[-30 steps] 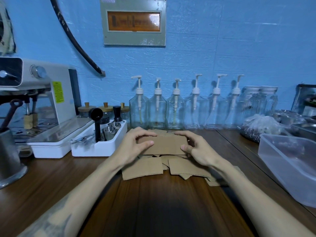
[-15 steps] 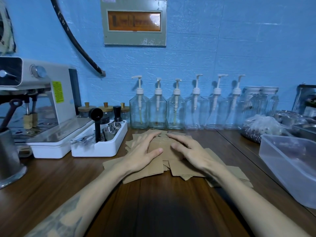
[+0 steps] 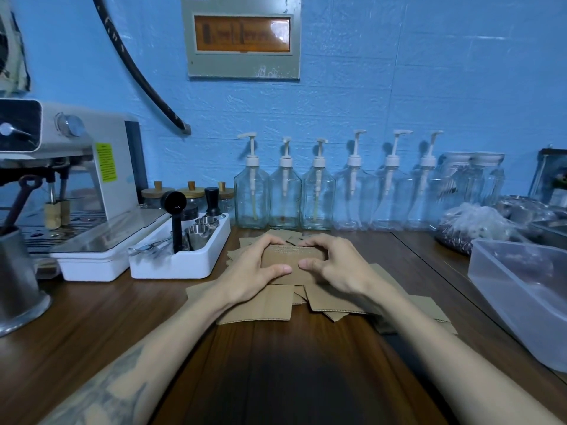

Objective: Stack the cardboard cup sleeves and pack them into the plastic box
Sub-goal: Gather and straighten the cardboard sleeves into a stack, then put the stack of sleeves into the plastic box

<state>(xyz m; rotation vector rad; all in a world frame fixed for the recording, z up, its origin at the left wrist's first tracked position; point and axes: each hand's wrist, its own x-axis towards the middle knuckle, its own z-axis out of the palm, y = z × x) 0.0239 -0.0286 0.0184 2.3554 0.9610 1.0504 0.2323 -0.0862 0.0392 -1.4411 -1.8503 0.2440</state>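
Between left hand [image 3: 251, 271] and right hand [image 3: 337, 268]: gripped sleeve stack [image 3: 293, 260].

The cardboard sleeves [image 3: 257, 305] are plain tan with corrugated ribbing. The counter [image 3: 92, 326] is dark brown wood grain, the wall [image 3: 399, 87] textured light blue. The tray [image 3: 181, 266] is white, the plastic box [image 3: 521, 289] translucent grey, and a yellow-green label [image 3: 106, 162] marks the white machine [image 3: 92, 167].
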